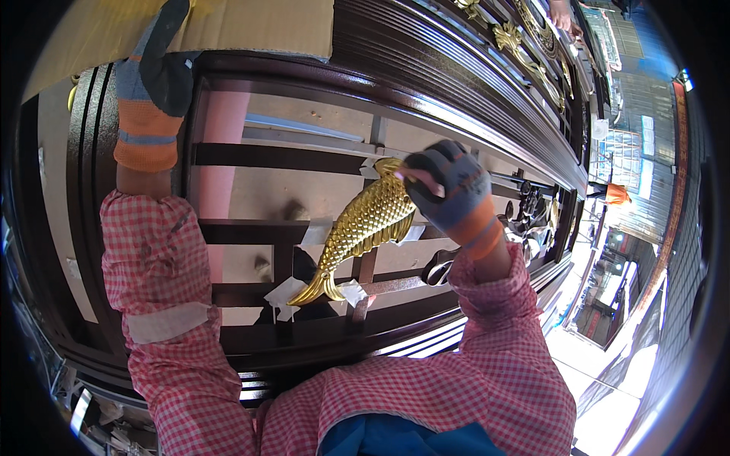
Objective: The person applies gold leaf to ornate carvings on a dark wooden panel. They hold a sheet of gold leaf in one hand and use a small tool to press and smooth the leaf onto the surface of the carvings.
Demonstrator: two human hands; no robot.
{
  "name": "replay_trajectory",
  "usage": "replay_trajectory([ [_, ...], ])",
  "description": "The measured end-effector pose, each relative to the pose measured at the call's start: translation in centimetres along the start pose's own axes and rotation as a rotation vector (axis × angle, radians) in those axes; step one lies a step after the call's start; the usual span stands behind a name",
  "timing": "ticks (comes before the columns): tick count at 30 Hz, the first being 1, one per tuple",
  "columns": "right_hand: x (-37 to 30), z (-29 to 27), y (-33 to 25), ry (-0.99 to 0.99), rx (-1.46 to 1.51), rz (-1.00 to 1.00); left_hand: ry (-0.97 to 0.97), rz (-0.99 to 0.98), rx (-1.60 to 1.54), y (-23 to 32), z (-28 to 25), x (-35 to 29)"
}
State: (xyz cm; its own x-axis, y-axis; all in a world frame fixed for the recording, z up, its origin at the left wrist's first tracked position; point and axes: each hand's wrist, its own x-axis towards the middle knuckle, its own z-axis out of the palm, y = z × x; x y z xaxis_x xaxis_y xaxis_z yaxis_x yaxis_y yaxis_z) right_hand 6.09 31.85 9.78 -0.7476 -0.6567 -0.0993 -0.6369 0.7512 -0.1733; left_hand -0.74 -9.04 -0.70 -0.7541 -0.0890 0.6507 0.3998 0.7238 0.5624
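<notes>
Workshop or factory hall. Ribbed sheet wall (pixel 623 95) along the right, person in orange (pixel 617 195) in background. Big dark slatted frame (pixel 395 45) with gold ornaments (pixel 508 38) fills the middle, cardboard (pixel 262 29) over one corner.

Hands, gloved: 2, i.e. L hand (pixel 156 85) + R hand (pixel 455 188). Chkd sleeves (pixel 156 251): 2. White band (pixel 169 324) on L sleeve: 1. Gold fish (pixel 367 216): 1. Tape patches (pixel 286 295) round fish: approx. 5. Cardboard sheet (pixel 262 29): 1. Orange-clad person (pixel 617 194), far R: 1. Co-worker's hand (pixel 560 14), top: min. 1. Gold ornaments (pixel 508 39), upper R: several, exact no. unclear.
</notes>
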Motion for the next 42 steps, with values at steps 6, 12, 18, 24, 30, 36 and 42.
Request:
replay_trajectory([
  [6, 0.9, -1.3, -1.3, -0.253, -0.148, 0.094, 0.009, 0.051, 0.157, 0.2, -0.3, -0.2],
  [12, -2.8, 0.5, -2.0, 0.0, 0.08, 0.097, 0.026, 0.112, 0.125, -3.4, 0.3, -0.5],
  [18, -2.9, 0.7, -3.3, 0.227, 0.188, 0.247, 0.019, 0.126, 0.103, -3.2, 0.8, -0.6],
  [24, -3.3, 0.7, -2.4, 0.182, -0.036, 0.042, 0.037, 0.167, 0.012, -5.9, 1.1, -0.5],
  [30, -5.6, -0.9, -3.9, 0.399, 0.197, 0.334, -0.056, 0.037, 0.075, 0.1, -1.0, 0.4],
  [36, -8.8, 1.6, -4.4, 0.453, 0.201, 0.332, -0.04, 0.046, -0.003, 0.8, -0.6, 0.8],
  [42, -7.6, 3.8, -4.1, 0.367, 0.077, 0.395, -0.125, 0.071, 0.072, 0.1, -0.3, 0.8],
])
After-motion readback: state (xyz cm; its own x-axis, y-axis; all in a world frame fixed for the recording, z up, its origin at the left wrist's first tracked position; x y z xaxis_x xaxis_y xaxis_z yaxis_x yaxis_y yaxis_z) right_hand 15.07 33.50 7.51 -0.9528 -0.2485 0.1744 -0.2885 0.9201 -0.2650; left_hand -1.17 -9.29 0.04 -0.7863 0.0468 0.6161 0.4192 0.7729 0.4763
